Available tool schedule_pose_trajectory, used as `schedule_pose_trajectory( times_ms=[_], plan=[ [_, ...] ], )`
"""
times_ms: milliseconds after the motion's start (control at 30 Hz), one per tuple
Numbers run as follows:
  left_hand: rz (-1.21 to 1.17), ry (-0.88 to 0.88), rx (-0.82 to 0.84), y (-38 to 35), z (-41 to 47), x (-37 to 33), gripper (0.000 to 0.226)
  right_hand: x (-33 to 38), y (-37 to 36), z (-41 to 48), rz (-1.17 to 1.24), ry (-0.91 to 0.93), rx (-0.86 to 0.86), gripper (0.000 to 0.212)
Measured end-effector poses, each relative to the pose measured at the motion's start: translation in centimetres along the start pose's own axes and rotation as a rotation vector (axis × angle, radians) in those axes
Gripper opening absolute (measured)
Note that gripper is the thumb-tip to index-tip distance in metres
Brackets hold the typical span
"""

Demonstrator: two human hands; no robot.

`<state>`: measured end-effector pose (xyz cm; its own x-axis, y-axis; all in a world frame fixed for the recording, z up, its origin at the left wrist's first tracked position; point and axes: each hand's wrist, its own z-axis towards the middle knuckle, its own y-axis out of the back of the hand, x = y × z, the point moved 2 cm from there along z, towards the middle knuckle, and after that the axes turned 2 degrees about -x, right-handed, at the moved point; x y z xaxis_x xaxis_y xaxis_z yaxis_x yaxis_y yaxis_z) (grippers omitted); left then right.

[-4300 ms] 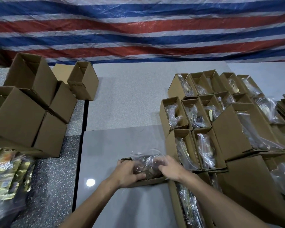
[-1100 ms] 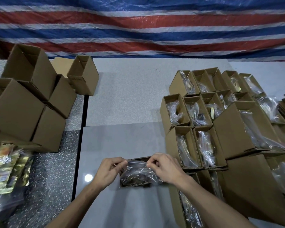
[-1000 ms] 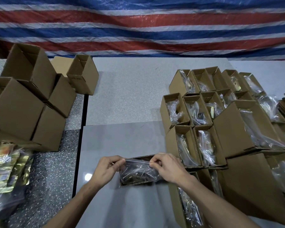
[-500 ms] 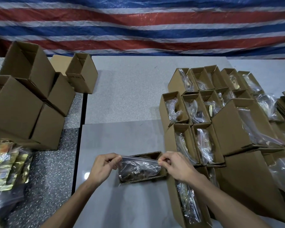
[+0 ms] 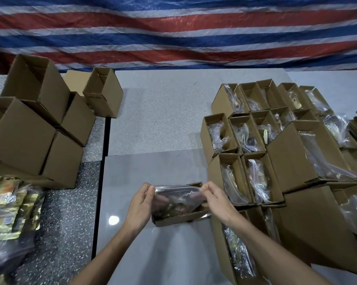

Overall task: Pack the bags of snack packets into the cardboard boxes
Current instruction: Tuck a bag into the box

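Left hand [image 5: 141, 204]: pinches the left end of the bag's top edge between thumb and fingers.
Right hand [image 5: 214, 199]: pinches the right end of the same edge; both hands equally near, one at each end.
Bag of snack packets [image 5: 176, 200]: clear, crinkly plastic film with dark packets inside; lower part sits in the box, top edge stretched taut between the hands.
Key relation: the bag's long axis runs left to right, matching the box's long axis; the bag lies directly between the hands and above the opening, so seating it calls for a straight push down.
Open box [image 5: 179, 218]: brown corrugated cardboard, narrow and rectangular, standing on the table just left of the filled row.
Table [image 5: 152, 171]: smooth grey slab, glossy with a lamp reflection.
Filled boxes [image 5: 243, 161]: right side, packed close, each with a bag showing.
Empty boxes [image 5: 29, 130]: stacked left, well apart.
Loose packets [image 5: 6, 204]: gold foil, far left.
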<state>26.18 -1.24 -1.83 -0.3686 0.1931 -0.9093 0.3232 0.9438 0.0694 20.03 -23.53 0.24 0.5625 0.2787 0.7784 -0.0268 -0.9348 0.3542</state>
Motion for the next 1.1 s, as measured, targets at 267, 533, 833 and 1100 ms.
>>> schedule_pose_trajectory(
  times_ms=[267,533,833,1100],
  plan=[
    [0.062,0.204,0.015,-0.7,-0.3,-0.7,0.062,-0.4,-1.0,0.3,0.012,-0.004,0.029,0.022],
    [1.084,0.067,0.361,-3.3,1.7,0.7,0.029,-1.5,-3.5,0.9,-0.591,0.188,0.315,0.032],
    [1.679,-0.353,0.502,-4.6,2.2,0.2,0.030,-1.8,-3.0,0.1,-0.642,0.289,0.231,0.016],
    [1.691,-0.432,0.522,-4.9,2.7,2.2,0.039,-3.1,-1.4,-0.6,-0.589,0.253,0.190,0.010]
  ],
)
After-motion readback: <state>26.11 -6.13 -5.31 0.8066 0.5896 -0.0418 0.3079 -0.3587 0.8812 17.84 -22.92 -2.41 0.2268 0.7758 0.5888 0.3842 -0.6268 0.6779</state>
